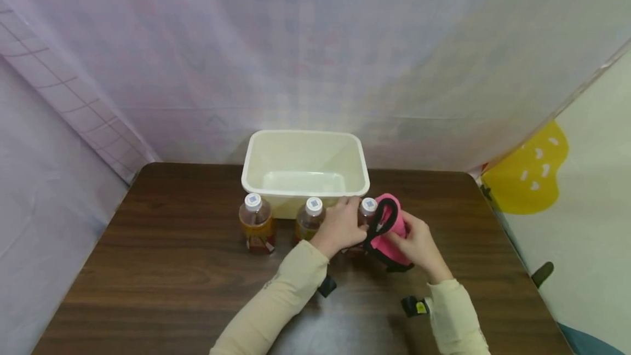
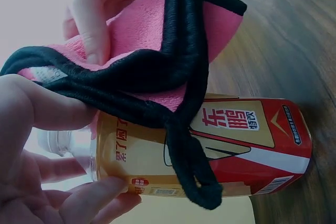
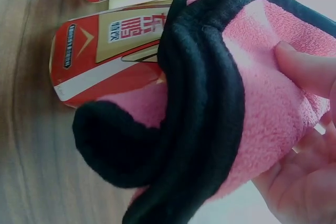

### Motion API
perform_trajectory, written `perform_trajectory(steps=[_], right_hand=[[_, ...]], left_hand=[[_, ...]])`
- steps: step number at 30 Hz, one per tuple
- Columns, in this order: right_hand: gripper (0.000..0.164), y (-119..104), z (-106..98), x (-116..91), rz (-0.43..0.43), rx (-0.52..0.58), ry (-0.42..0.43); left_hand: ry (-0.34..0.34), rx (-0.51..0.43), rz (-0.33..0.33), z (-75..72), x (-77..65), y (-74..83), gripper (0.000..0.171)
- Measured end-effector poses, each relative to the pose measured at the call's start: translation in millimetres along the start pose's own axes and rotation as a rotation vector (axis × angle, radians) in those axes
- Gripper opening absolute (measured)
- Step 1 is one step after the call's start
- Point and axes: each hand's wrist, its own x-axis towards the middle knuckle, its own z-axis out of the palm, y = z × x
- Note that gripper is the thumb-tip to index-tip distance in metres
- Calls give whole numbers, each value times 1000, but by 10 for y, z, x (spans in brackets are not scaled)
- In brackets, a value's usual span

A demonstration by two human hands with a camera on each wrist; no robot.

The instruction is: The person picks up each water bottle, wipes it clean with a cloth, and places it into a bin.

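A pink cloth with black edging (image 1: 400,227) is held folded in my right hand (image 1: 420,242), thumb on one side and fingers behind it. It lies against the upper side of the rightmost bottle (image 2: 247,129), a clear drink bottle with a red and gold label and white cap. My left hand (image 1: 340,225) grips that bottle near its shoulder, fingers on the far side and thumb close to the cloth's black edge. In the right wrist view the cloth (image 3: 257,93) covers part of the bottle (image 3: 121,51). The label's lower half shows there.
Two similar bottles stand to the left, a middle bottle (image 1: 311,212) partly behind my left hand and a left bottle (image 1: 257,226). Behind the row sits a cream plastic bin (image 1: 305,135). All stand on a dark wooden table (image 1: 172,267), with a hanging curtain (image 1: 305,59) at its back edge.
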Motion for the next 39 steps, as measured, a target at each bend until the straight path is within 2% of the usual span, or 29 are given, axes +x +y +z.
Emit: perform_trajectory(steps=[5, 15, 19, 26, 36, 39], right_hand=[[22, -30, -3, 7, 33, -13, -11], [27, 85, 200, -84, 69, 4, 145], [30, 199, 326, -157, 65, -2, 194], [25, 479, 538, -310, 115, -121, 135], [22, 528, 546, -304, 152, -105, 107], [21, 485, 507, -308, 138, -79, 104]], left_hand=[[5, -11, 0, 8, -8, 4, 46], [-7, -13, -15, -17, -5, 5, 43], [-14, -20, -23, -12, 2, 11, 46], [-45, -10, -33, -5, 5, 38, 47], [-43, -7, -24, 14, 10, 37, 44], [-48, -3, -28, 20, 8, 29, 44]])
